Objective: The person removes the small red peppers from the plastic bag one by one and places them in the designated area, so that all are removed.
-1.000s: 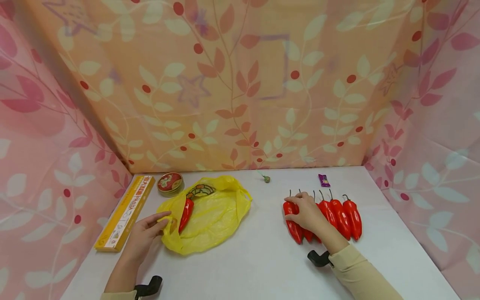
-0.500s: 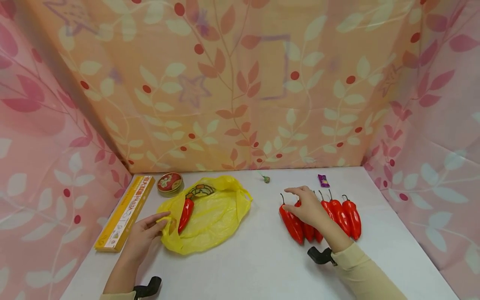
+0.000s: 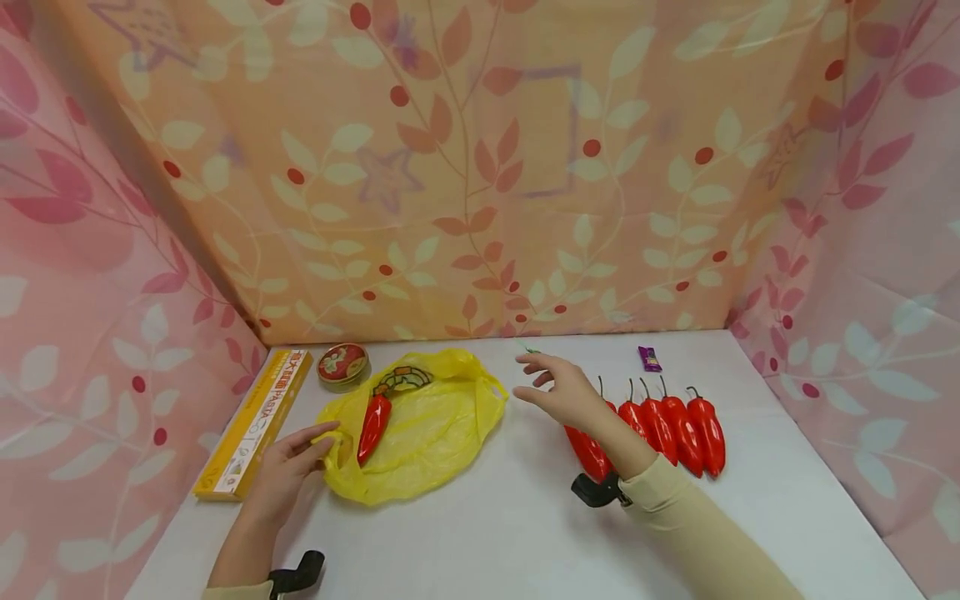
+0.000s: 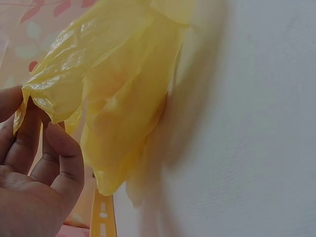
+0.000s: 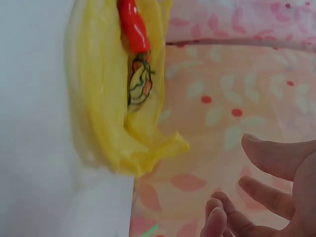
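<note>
My left hand [image 3: 288,467] pinches the left rim of a yellow plastic bag [image 3: 427,442] between thumb and fingers; the left wrist view shows the gathered edge [image 4: 44,94] up close. The bag lies with its mouth spread wide. Inside it rests a red chili pepper [image 3: 373,429], beside a curved patch with dark outlines [image 3: 405,379]. My right hand [image 3: 566,396] hovers between the bag and a row of several red peppers [image 3: 682,433], fingers apart and holding nothing. In the right wrist view, that hand [image 5: 266,192] is near the bag's end. My right forearm partly covers the leftmost peppers.
A yellow pasta box [image 3: 255,425] lies at the left, with a round red tin [image 3: 342,367] behind it. Toward the back right is a small purple wrapped candy [image 3: 649,359]. A small green item [image 3: 531,351] is mostly hidden behind my right hand. Patterned cloth walls enclose the white table.
My right hand has let go of the leftmost pepper, which tilted slightly, and moved left toward the bag with nothing in it. The left hand stays at the bag's rim.
</note>
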A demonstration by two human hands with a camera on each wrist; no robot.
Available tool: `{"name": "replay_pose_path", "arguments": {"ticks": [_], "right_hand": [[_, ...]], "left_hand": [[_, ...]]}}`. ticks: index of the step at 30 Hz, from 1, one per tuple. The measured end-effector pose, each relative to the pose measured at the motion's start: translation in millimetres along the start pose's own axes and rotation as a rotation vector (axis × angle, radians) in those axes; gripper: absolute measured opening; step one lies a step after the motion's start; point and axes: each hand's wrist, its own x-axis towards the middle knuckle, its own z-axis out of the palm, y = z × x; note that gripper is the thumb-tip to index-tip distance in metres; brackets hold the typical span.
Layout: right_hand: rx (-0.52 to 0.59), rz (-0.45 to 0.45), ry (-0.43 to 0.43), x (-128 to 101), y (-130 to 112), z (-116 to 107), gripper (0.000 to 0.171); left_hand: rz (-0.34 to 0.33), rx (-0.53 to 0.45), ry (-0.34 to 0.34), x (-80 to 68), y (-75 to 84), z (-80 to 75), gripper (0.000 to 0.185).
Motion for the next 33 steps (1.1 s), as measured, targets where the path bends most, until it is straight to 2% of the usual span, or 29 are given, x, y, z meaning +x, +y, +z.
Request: {"name": "replay_pose_path", "arguments": {"ticks": [6,11,23,33], "right_hand": [[0.067,-0.079,-0.044,22,-23,29,0.049],[0.128,-0.106,-0.107,41,-35,54,0.052],[0.179,-0.048,-0.218,71,-63,112,0.055],[0.129,0.016,-0.271,96,-63,149,0.061]], "left_hand": [[0.018,-0.001,0.001,0.4,0.6,-0.6,0.053],[0.037,-0.017,0.004,1.6,-0.1,-0.9,0.051],[0.0,-0.014,0.003,0.0,-2.5,-2.0,0.051],[-0.003,-0.028,-0.004,0.9,-3.9,-0.9,0.051]]}}
